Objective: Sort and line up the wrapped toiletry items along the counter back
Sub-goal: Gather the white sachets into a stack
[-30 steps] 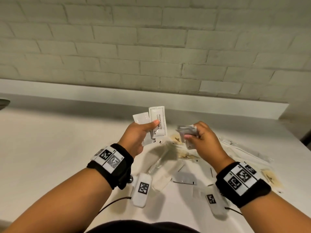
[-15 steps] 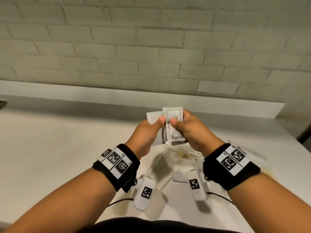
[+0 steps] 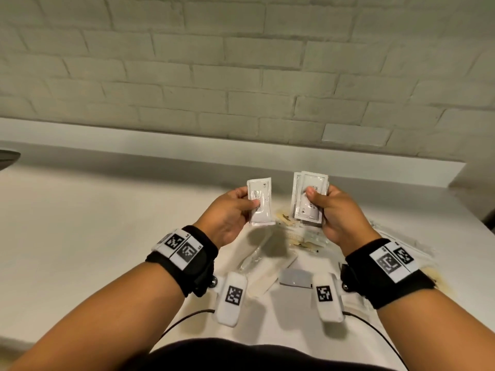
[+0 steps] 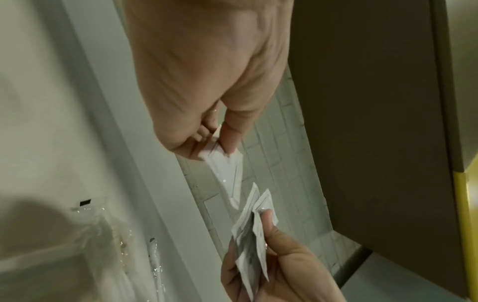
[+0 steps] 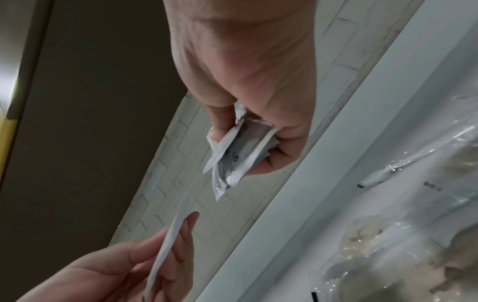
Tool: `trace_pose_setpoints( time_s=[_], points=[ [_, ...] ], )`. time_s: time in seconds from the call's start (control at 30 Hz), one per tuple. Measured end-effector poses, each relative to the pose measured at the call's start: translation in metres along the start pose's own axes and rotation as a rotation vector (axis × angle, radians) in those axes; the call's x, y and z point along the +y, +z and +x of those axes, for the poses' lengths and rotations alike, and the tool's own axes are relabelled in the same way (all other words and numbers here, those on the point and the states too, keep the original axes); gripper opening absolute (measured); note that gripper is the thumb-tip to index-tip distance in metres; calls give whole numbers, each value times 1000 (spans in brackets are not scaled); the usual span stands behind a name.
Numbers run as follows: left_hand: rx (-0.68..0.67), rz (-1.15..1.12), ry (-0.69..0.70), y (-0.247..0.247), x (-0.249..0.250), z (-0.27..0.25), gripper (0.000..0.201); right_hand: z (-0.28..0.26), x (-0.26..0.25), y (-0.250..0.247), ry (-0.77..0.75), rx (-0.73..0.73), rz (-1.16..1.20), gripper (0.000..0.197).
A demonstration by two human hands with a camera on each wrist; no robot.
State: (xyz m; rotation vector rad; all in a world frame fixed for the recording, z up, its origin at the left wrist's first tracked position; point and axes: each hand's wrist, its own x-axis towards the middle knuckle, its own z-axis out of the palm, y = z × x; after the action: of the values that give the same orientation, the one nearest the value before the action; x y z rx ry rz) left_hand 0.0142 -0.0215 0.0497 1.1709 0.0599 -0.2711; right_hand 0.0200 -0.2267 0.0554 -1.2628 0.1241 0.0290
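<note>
My left hand (image 3: 242,202) pinches one white sachet (image 3: 261,200) between thumb and fingers, held upright above the counter. In the left wrist view that sachet (image 4: 227,169) sticks out past the thumb. My right hand (image 3: 321,200) grips a small stack of white sachets (image 3: 310,196), thumb pressed on the front one; the stack (image 5: 238,155) fans out in the right wrist view. Both hands hover side by side, a short gap between them. Below them a pile of clear-wrapped toiletry items (image 3: 297,238) lies on the white counter (image 3: 80,236), partly hidden by my hands.
A low white ledge (image 3: 187,151) runs along the counter back under a brick wall (image 3: 241,76). More clear wrappers (image 3: 401,242) spread to the right of the pile. A flat grey packet (image 3: 296,279) lies near my wrists. A dark object's edge (image 3: 8,156) shows at far left.
My hands met over the sachets, then parted. The left hand has come away to the left with a single sachet; the right hand now holds the stack.
</note>
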Motion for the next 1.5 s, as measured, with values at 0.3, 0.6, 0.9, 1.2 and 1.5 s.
trace_pose_setpoints(
  time_s=[0.3,0.6,0.9,1.2,1.5],
  points=[
    [82,50,121,5,-5,0,25,-1,-5,2,63,-52,44,18],
    [99,422,261,19,8,-1,26,-9,-6,25,-7,-95,-340,18],
    [-221,793,179,22,34,5,26,-22,-25,29,-87,-529,-622,24],
    [-235,56,111,26,-1,-4,57,-16,-5,35,163,-199,258,25],
    [-264,-88,-67,36,-8,-3,53,-8,1,33,-232,-188,-725,23]
  ],
)
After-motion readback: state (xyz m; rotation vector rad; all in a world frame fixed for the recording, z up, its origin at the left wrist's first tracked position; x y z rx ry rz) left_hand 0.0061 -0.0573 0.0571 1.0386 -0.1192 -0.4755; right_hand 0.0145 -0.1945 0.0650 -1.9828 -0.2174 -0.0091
